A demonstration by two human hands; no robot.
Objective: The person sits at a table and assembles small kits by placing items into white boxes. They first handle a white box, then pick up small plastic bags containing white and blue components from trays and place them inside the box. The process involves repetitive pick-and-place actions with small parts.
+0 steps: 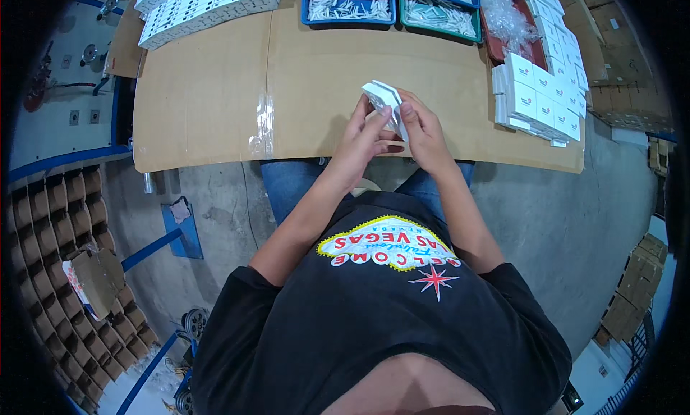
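Observation:
A small white carton (382, 95) is held up in front of me, over the near part of the cardboard-covered table (208, 106). My left hand (361, 140) grips it from the left, with the thumb against its face. On the other side my right hand (425, 133) is closed around the carton's right edge, its thumb pressed near the middle. The lower part of the carton is covered by my fingers. Whether its flaps are folded in cannot be made out.
White cartons stand stacked at the right (535, 102), and rows of boxes (208, 12) fill the far left. At the back are a blue tray (348, 21) and a green tray (440, 32) of white pieces, beside a red tray (496, 48) with clear plastic bags (509, 19).

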